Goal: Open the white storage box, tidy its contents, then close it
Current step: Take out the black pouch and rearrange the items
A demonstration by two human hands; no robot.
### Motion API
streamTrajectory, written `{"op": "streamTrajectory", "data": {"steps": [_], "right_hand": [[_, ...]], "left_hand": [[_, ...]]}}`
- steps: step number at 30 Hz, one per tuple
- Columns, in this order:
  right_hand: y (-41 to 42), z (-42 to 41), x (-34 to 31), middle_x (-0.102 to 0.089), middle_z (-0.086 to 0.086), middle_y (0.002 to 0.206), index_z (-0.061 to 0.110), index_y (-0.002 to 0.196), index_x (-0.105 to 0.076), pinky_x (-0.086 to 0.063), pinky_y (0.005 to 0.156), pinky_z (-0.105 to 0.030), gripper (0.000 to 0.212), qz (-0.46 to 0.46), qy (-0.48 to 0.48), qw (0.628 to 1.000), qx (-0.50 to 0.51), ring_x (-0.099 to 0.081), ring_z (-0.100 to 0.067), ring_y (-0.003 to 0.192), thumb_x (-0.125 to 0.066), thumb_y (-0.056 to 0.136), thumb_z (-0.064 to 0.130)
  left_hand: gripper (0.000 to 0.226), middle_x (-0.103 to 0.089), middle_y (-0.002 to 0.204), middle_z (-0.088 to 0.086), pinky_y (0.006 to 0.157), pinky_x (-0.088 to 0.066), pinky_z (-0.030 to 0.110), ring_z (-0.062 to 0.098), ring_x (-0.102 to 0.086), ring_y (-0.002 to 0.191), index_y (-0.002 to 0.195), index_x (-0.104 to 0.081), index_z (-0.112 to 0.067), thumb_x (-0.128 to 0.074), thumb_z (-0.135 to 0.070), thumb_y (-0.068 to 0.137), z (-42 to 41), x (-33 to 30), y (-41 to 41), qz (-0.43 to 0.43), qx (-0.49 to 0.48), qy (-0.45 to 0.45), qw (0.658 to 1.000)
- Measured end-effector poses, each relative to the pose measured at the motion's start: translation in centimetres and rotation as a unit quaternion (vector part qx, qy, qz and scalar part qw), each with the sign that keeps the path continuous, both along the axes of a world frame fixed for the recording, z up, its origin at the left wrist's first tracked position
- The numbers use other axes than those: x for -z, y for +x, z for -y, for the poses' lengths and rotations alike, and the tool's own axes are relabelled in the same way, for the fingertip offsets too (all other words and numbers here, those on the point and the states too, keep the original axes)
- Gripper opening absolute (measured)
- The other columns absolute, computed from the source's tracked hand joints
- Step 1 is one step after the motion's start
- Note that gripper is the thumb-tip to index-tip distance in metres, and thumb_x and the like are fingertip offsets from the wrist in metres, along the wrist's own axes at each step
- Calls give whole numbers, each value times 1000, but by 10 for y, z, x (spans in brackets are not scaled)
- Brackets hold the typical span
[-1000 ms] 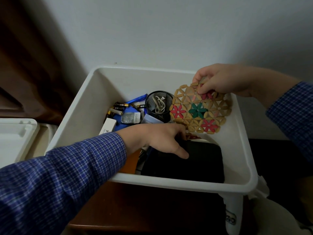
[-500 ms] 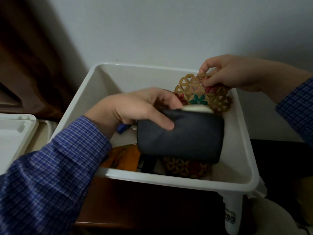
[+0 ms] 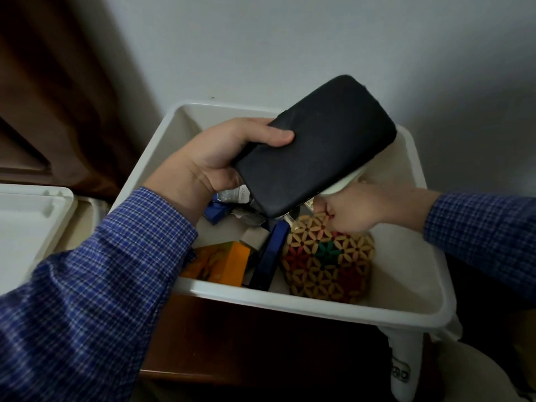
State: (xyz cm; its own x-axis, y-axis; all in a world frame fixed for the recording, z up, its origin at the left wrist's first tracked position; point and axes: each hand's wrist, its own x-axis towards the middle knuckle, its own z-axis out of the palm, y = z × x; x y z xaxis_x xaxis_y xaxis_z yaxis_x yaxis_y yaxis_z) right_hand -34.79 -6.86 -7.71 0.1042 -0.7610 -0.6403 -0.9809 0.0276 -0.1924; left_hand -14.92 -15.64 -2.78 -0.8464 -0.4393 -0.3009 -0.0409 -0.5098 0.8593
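The white storage box (image 3: 342,307) stands open on a dark wooden surface against the wall. My left hand (image 3: 216,158) grips a black pouch (image 3: 314,147) and holds it tilted above the box. Low inside the box, my right hand (image 3: 355,208) has its fingers pinched on the far edge of the woven flower mats (image 3: 327,264), which lie in the front right corner. An orange carton (image 3: 219,264), a dark blue case (image 3: 268,258) and small blue packets (image 3: 216,213) fill the left part. The pouch hides the back of the box.
The box's white lid (image 3: 26,224) lies to the left, beside a brown curtain (image 3: 58,91). A white bottle (image 3: 401,369) stands below the box's front right corner. The grey wall (image 3: 290,47) is directly behind.
My left hand has lifted the black pouch out of the box and tilted it up. My right hand has brought its flower mat down into the front right corner.
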Motion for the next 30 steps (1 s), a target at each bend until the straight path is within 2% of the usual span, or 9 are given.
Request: {"op": "streamTrajectory", "data": {"steps": [5,11,13,15,21,24,27,29,30], "right_hand": [[2,-8,15,-63,0,91,27,94,-57,-58,71,-36,7,-1,-2,999,-32,-64,-17,82,-64,92,25],[7,-11,23,-57,1,116,27,144,-31,-57,83,-38,71,-37,47,996,-66,-60,-19,98,-69,86,43],[8,-11,25,-53,0,130,34,151,-22,-55,91,-40,83,-26,47,997,-60,-58,-21,107,-68,85,50],[10,-10,25,-56,-1,124,41,151,-15,-56,88,-40,86,-20,61,996,-64,-60,-21,102,-68,84,50],[11,-8,33,-62,1,101,36,136,-34,-58,74,-38,54,-29,3,999,-32,-63,-18,86,-65,92,39],[10,-3,33,-61,1,93,38,95,-46,-55,60,-31,22,-40,-25,999,-14,-61,-15,78,-55,96,18],[6,8,23,-52,5,72,30,78,-41,-39,43,-15,29,-34,-20,999,-16,-53,-5,57,-48,99,11],[1,18,16,-53,2,77,22,85,-46,-46,60,-18,19,-1,18,1000,-22,-57,-10,69,-47,99,9],[-1,21,12,-57,-4,85,19,90,-48,-49,70,-28,14,10,40,999,-27,-59,-20,79,-49,98,7]], "left_hand": [[46,-67,114,15,70,-60,27,22,-71,87,125,-59,1,-62,-13,81,2,3,-2,56,-12,0,998],[48,-65,119,17,73,-60,28,24,-70,90,126,-60,0,-64,-13,80,3,4,-3,62,-21,1,998],[44,-68,115,15,75,-60,28,23,-71,90,123,-61,0,-64,-12,81,3,6,-3,59,-20,-2,998],[43,-68,115,15,77,-60,28,23,-71,91,123,-61,0,-64,-12,81,4,7,-3,58,-22,-3,998],[40,-71,111,13,81,-60,29,23,-71,91,116,-66,-2,-64,-15,79,7,10,-4,67,-28,-15,997],[34,-72,110,12,84,-58,32,23,-71,93,115,-67,-3,-62,-15,83,7,10,-3,72,-28,-30,997],[39,-70,116,14,90,-56,35,25,-69,97,121,-64,-1,-61,-15,85,6,10,-3,78,-32,-41,996],[44,-68,119,16,94,-53,37,27,-67,99,125,-62,0,-63,-15,83,6,10,-4,83,-38,-42,995],[46,-68,118,16,95,-53,38,27,-67,98,124,-62,-1,-65,-15,80,6,10,-4,85,-42,-40,995]]}}
